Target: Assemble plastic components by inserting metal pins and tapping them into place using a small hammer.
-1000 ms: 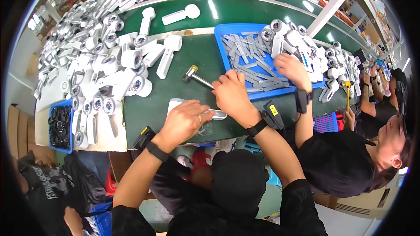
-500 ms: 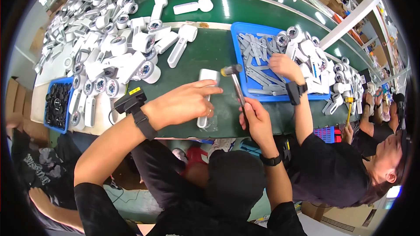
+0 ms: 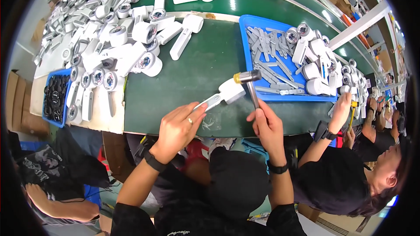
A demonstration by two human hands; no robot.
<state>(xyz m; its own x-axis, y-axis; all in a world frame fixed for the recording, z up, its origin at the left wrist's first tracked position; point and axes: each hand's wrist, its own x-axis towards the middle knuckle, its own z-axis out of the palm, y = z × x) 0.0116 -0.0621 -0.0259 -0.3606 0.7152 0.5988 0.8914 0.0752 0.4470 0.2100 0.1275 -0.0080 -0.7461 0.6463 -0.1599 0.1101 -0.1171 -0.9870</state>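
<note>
Near the edge of the open worktop [image 3: 197,72], one white device [image 3: 231,91] is gripped by the left hand [image 3: 179,129], one hammer [image 3: 250,77] by the right hand [image 3: 269,125].

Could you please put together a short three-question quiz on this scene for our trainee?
1. Which of the person's hands holds the hammer?
2. True or false: the small blue bin on the left is filled with grey strips.
3. Fill in the blank: the left hand holds the white unit by its ____, not by its round end.

Key:
1. The right hand.
2. False; it holds black parts.
3. Handle.
</note>
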